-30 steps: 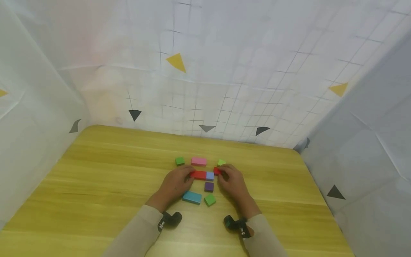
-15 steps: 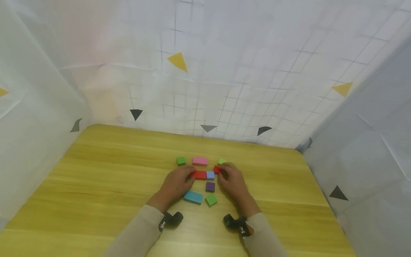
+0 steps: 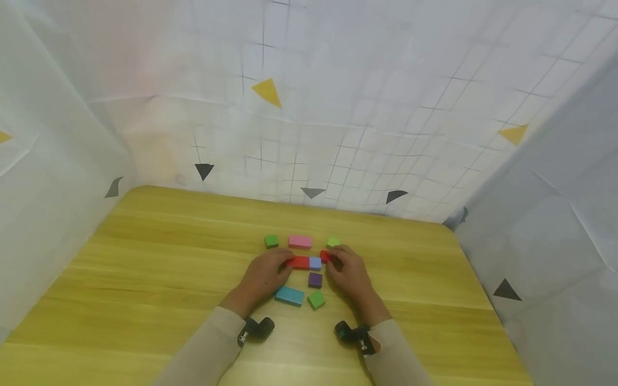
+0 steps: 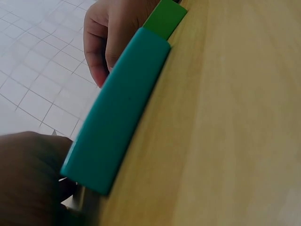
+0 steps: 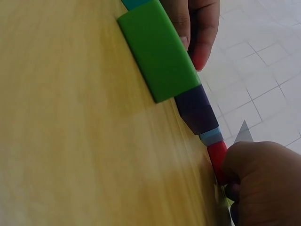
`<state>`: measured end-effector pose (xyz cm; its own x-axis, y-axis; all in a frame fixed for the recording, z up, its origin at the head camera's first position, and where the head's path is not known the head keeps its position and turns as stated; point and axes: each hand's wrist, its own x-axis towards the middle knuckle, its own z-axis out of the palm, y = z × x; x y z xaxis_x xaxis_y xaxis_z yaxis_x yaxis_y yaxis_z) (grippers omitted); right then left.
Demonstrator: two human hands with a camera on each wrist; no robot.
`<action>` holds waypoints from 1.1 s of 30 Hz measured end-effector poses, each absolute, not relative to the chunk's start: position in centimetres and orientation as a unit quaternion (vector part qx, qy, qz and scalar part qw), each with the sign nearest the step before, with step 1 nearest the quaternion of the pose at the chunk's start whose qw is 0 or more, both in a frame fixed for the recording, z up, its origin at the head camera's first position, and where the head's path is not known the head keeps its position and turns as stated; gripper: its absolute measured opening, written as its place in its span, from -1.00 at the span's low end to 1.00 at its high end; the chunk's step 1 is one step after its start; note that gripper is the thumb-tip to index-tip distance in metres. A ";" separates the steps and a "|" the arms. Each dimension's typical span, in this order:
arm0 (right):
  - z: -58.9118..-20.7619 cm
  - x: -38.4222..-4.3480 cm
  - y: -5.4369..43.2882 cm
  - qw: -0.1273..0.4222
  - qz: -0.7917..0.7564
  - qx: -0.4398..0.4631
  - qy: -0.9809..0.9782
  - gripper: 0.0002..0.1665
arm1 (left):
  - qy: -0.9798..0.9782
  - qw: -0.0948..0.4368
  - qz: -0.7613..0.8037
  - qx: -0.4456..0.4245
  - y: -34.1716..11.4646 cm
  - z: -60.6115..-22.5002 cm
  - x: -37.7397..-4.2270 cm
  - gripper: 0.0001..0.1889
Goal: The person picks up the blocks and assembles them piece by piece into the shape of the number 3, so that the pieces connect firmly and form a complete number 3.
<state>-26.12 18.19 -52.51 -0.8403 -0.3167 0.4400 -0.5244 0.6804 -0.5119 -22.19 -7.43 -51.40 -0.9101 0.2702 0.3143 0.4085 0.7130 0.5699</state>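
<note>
In the head view my left hand (image 3: 263, 272) pinches the left end of a long red block (image 3: 301, 262). A small light-blue block (image 3: 315, 263) sits against that block's right end. My right hand (image 3: 350, 271) pinches a small red block (image 3: 325, 256), a little apart from the light-blue one. Just nearer lies a purple block (image 3: 315, 280). In the left wrist view a long teal block (image 4: 117, 110) hides part of both hands. The right wrist view shows my right thumb and fingers at the red block (image 5: 217, 160), their tips partly hidden.
Behind the hands lie a green block (image 3: 271, 241), a pink block (image 3: 300, 242) and a lime block (image 3: 333, 243). Nearer stand the blue-teal block and a green block (image 3: 316, 300). White sheets (image 3: 338, 134) border the wooden table (image 3: 169, 268) at the back and sides.
</note>
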 end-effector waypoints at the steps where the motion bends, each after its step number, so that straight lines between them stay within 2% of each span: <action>1: -52.5 -26.1 18.2 0.162 0.325 0.232 -0.902 -0.72 | -0.920 0.104 -0.330 -0.185 -7.4 -51.4 -22.2 -0.70; 14: -52.3 -26.3 18.2 0.167 0.327 0.220 -0.904 -0.75 | -0.914 0.118 -0.335 -0.197 -7.3 -51.4 -22.4 -0.71; 33: -52.4 -26.5 17.2 0.140 0.328 0.222 -0.907 -0.77 | -0.911 0.124 -0.344 -0.190 -7.9 -52.2 -22.5 -0.72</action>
<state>-26.53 17.23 -52.45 -0.8623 -0.3103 0.4002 -0.4945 0.6862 -0.5335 -22.54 -7.90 -52.20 -0.8969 0.2605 0.3574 0.4317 0.6907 0.5801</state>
